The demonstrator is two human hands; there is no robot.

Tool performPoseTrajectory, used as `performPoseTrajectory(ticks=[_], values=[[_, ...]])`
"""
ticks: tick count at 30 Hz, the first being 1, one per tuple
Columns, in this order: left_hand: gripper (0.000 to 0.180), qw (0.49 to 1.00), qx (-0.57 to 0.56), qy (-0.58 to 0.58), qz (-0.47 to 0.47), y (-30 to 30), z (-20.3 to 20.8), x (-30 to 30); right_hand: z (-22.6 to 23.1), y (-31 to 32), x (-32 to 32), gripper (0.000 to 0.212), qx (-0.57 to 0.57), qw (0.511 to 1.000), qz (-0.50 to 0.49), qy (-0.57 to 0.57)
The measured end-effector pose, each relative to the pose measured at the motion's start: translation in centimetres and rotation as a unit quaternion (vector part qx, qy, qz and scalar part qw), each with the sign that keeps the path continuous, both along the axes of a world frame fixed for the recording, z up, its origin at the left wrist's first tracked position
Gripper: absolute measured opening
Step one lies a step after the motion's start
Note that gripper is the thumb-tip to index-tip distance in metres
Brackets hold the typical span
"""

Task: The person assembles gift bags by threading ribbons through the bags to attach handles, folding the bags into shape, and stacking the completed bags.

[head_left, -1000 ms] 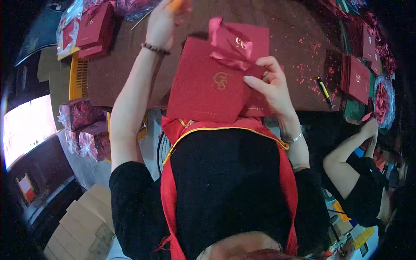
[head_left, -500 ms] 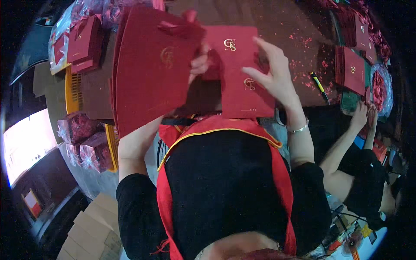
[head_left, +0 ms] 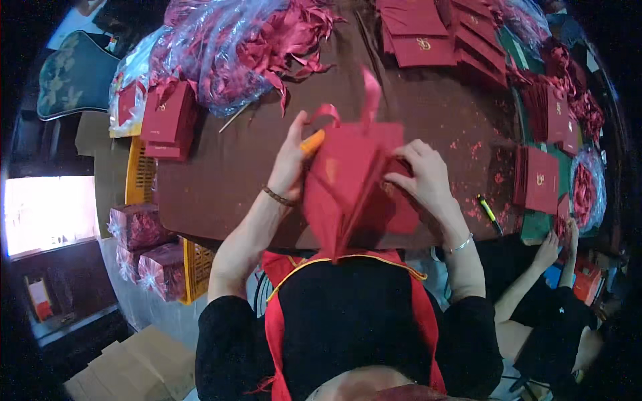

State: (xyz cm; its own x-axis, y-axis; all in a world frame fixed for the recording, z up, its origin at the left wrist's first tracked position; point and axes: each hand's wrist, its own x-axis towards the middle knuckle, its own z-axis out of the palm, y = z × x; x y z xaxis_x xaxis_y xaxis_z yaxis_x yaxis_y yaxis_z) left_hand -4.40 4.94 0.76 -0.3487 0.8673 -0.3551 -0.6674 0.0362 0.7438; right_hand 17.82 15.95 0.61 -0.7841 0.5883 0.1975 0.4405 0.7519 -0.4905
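Over the near edge of the table, my left hand (head_left: 290, 159) grips red paper gift bags (head_left: 342, 157) by their left side. An orange cover sits on one of its fingers. The bags stand at a tilt, lower corner toward me, with ribbon loops rising from the top. My right hand (head_left: 426, 179) has thumb and fingers bent around the right edge of the bags; its fingertips pinch there. Below that hand, another red panel (head_left: 402, 215) shows, partly hidden; I cannot tell whether it belongs to the same bags.
Brown cloth covers the table (head_left: 221, 194). Loose red ribbons (head_left: 294, 37) spill from clear plastic at the far left. Red bags stand in stacks at far right (head_left: 418, 43), right (head_left: 535, 180) and left (head_left: 167, 120). A yellow-black cutter (head_left: 489, 212) lies right. A co-worker's hands (head_left: 555, 247) handle red material.
The bags have come down and swung toward the middle, from a broad side view to a tilted one. My right hand has moved from a flat red piece onto their edge. The view has shifted.
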Motion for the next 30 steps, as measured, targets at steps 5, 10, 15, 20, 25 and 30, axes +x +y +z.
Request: performPoseTrajectory(ticks=[5,10,15,20,25,30], values=[[0.077,0.996,-0.002,0.089,0.005,1.8,-1.2,0.5,0.2,3.2,-2.1,0.013,-0.111,0.927,-0.187,0.304],[0.076,0.981,-0.008,0.195,0.023,1.7,-2.8,0.5,3.0,-0.3,-4.6,0.023,0.009,0.967,0.115,0.229],[0.069,0.930,-0.020,0.367,-0.003,1.6,-2.8,2.2,-0.3,0.1,-5.7,0.035,-0.005,0.995,0.048,0.092],[0.026,0.661,0.023,0.748,0.062,7.1,-1.0,-4.3,-1.5,-0.8,-5.6,0.030,-0.073,0.987,0.086,0.118],[0.030,0.412,-0.233,0.881,-0.028,18.3,-1.9,-10.3,-1.3,-1.6,-6.2,0.026,-0.075,0.985,0.098,0.124],[0.025,0.422,-0.219,0.879,-0.033,19.5,-5.6,-10.6,-1.7,-1.9,-5.4,0.028,-0.083,0.988,0.093,0.094]])
